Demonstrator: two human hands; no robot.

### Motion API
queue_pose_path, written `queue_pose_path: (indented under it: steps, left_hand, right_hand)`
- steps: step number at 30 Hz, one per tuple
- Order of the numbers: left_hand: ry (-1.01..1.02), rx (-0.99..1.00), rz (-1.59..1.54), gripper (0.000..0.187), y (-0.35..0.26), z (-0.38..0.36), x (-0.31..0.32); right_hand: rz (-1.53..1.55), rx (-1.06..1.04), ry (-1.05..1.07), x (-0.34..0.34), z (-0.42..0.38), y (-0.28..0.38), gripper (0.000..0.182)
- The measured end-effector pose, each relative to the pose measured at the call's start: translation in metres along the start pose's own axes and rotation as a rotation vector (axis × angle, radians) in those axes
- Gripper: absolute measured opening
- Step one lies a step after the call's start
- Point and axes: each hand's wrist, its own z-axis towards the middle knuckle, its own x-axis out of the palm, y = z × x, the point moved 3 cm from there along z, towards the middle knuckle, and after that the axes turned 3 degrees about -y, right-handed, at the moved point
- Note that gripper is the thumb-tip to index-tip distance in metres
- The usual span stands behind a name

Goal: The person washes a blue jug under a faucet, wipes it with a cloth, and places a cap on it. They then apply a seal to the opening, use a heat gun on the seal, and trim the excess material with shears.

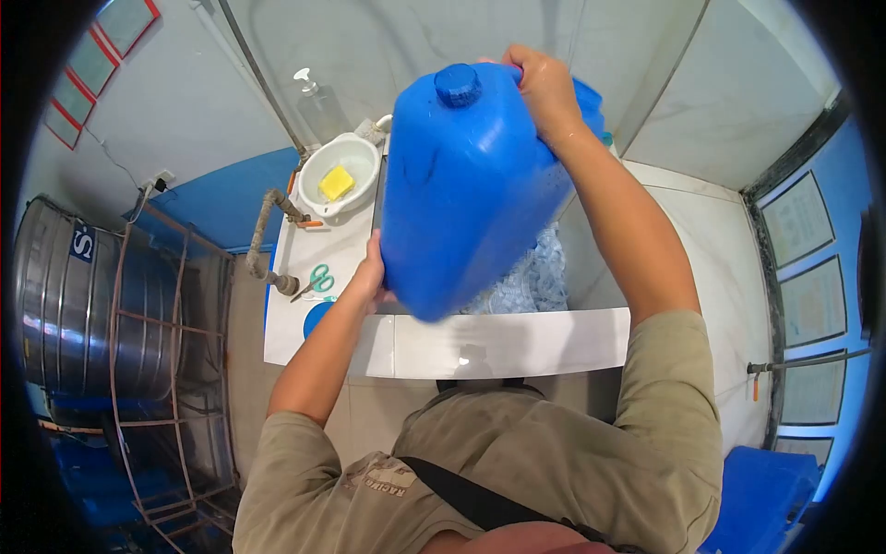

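A large blue plastic jerrycan (471, 185) hangs tilted over the sink, its screw cap (458, 85) on. My right hand (544, 88) is closed at the jerrycan's upper right, by the handle. Against its lower left side rests my left hand (371, 275), the fingers partly hidden behind the container. Below, crumpled clear bluish plastic (535, 277) lies in the sink basin (591, 268), partly covered by the jerrycan. Green-handled scissors (319, 279) and a round blue lid-like piece (317, 319) lie on the counter close to my left forearm.
A white bowl (355, 152) with a yellow sponge (337, 183) and a pump bottle (319, 106) stand at the back left. A pipe with a tap (274, 222) rises from the counter's left edge. A steel tank (92, 295) and metal rack (166, 319) are at far left.
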Motion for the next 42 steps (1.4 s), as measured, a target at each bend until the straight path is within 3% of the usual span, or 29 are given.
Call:
queue_pose_path:
  steps: [2,3,4,5,6,8,9,10,11,12,14,15,16,18,19,20,22,25,26,27,28,29,31,32,34,36,38,42]
  left_hand:
    - [0.026,-0.132,0.148,0.085,-0.013,-0.024,0.003]
    - [0.033,-0.038,0.162,0.094,-0.018,-0.009,-0.005]
    - [0.032,-0.038,0.163,0.094,-0.018,0.007,-0.002]
    - [-0.082,0.223,0.010,0.094,-0.024,0.019,0.001]
    - [-0.196,0.477,-0.141,0.093,-0.025,0.026,0.000]
    - [-0.284,0.477,-0.136,0.094,-0.009,0.040,-0.006]
    - [-0.181,0.281,-0.035,0.093,0.008,0.044,-0.008]
    - [-0.078,0.087,0.068,0.093,0.026,0.046,-0.012]
    - [-0.023,-0.103,0.211,0.095,0.005,-0.004,0.006]
    - [-0.023,-0.101,0.212,0.095,-0.001,-0.012,0.005]
    - [-0.028,-0.027,0.214,0.093,-0.012,-0.014,0.001]
    - [-0.073,0.196,0.021,0.088,-0.006,0.023,-0.010]
    - [-0.072,0.194,0.021,0.088,-0.011,0.032,-0.006]
    - [-0.206,0.461,-0.101,0.096,-0.025,0.039,-0.004]
    - [-0.205,0.457,-0.100,0.096,-0.022,0.037,-0.004]
    - [-0.153,0.279,-0.007,0.093,-0.014,0.035,-0.002]
    - [-0.047,-0.074,0.175,0.087,0.006,0.024,0.000]
    - [-0.037,0.032,0.204,0.096,-0.010,-0.002,-0.028]
    - [-0.058,0.128,0.312,0.098,-0.026,-0.003,-0.064]
    - [-0.276,0.322,0.318,0.094,-0.059,-0.033,-0.078]
    - [-0.233,0.519,0.209,0.086,-0.091,-0.058,-0.094]
    - [0.017,0.614,-0.074,0.072,-0.115,-0.074,-0.124]
    - [-0.110,0.768,-0.289,0.065,-0.142,-0.095,-0.129]
    - [-0.105,0.763,-0.280,0.065,-0.139,-0.081,-0.140]
    - [-0.324,0.722,-0.110,0.060,-0.110,-0.034,-0.179]
    - [-0.174,0.661,-0.017,0.057,-0.095,-0.022,-0.159]
    - [-0.095,0.408,-0.172,0.058,-0.081,-0.039,-0.093]
    - [0.143,0.283,-0.285,0.063,-0.044,-0.023,-0.083]
  right_hand:
    - [-0.042,0.104,0.060,0.005,0.000,-0.008,0.040]
    - [-0.041,0.103,0.060,-0.005,0.009,0.007,0.040]
    - [0.002,-0.078,-0.110,-0.023,0.021,0.025,0.039]
    - [0.045,-0.256,-0.276,-0.037,0.025,0.040,0.037]
    - [0.046,-0.248,-0.270,-0.036,0.021,0.036,0.037]
    - [0.113,-0.249,-0.255,-0.035,0.014,0.023,0.031]
    - [0.052,-0.102,-0.126,-0.027,0.005,0.013,0.028]
    - [0.051,-0.105,-0.131,-0.020,-0.004,0.004,0.028]
    - [0.002,0.014,-0.017,-0.009,-0.011,-0.009,0.031]
    - [-0.045,0.134,0.099,-0.002,-0.015,-0.017,0.034]
    - [-0.023,0.123,0.079,-0.015,0.001,0.008,0.035]
    - [0.006,-0.031,-0.058,-0.028,0.011,0.031,0.037]
    - [0.035,-0.184,-0.195,-0.036,0.015,0.043,0.038]
    - [0.080,-0.205,-0.242,-0.032,0.015,0.036,0.040]
    - [0.127,-0.229,-0.290,-0.029,0.013,0.032,0.042]
    - [0.126,-0.228,-0.288,-0.022,0.008,0.023,0.042]
    - [-0.049,0.072,0.057,0.001,-0.001,-0.003,0.041]
    - [-0.009,0.105,0.045,-0.009,0.005,-0.010,0.035]
    - [0.025,0.074,-0.006,-0.013,0.008,-0.017,0.031]
    - [0.124,0.070,-0.103,-0.026,0.011,-0.019,0.031]
    - [0.310,0.097,-0.229,-0.044,0.009,-0.018,0.030]
    - [0.488,0.154,-0.330,-0.056,0.004,-0.022,0.030]
    - [0.755,0.323,-0.412,-0.057,-0.024,-0.041,0.029]
    - [0.848,0.435,-0.415,-0.048,-0.045,-0.054,0.029]
    - [0.957,0.653,-0.387,-0.016,-0.095,-0.077,0.029]
    - [0.970,0.807,-0.347,0.023,-0.147,-0.092,0.028]
    - [0.923,0.897,-0.314,0.057,-0.191,-0.097,0.028]
    - [0.697,0.888,-0.301,0.093,-0.246,-0.089,0.027]
